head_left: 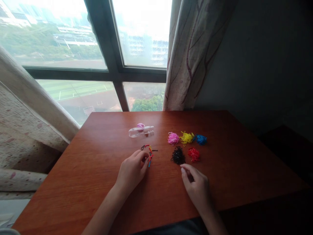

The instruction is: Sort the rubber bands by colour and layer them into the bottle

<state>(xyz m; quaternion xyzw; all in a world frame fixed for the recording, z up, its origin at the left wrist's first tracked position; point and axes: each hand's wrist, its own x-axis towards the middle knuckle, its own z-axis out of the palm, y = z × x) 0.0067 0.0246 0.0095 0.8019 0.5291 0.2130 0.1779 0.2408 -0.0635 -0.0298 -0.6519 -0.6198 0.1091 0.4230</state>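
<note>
I stand in the room and look at a person who works with two hands at a brown desk (pixel 73 182). The left hand (pixel 132 168) is bent over the desk, its thumb and first finger brought together in a small pinch. In this pinch it has hold of a short chain of bands (pixel 150 148), in red, yellow, black and blue. The chain lies on the desk in a curve, just beyond and to the right of these fingers, below the clear plastic container.

The right hand (pixel 197 186) has its thumb and first finger almost together, at the near edge of the black pile (pixel 178 155). Whether a band is between the fingertips, I cannot tell; this part is too small.

To the right of the black pile is the red pile (pixel 194 154). Behind these two there is a row: the pink pile (pixel 173 138), the yellow pile (pixel 187 138) and the blue pile (pixel 201 139). Farther left, the clear plastic container (pixel 134 132) lies on its side, with a pinkish purple thing (pixel 141 125) at it. Behind the desk is a window (pixel 114 73), between two patterned curtains (pixel 189 58).
</note>
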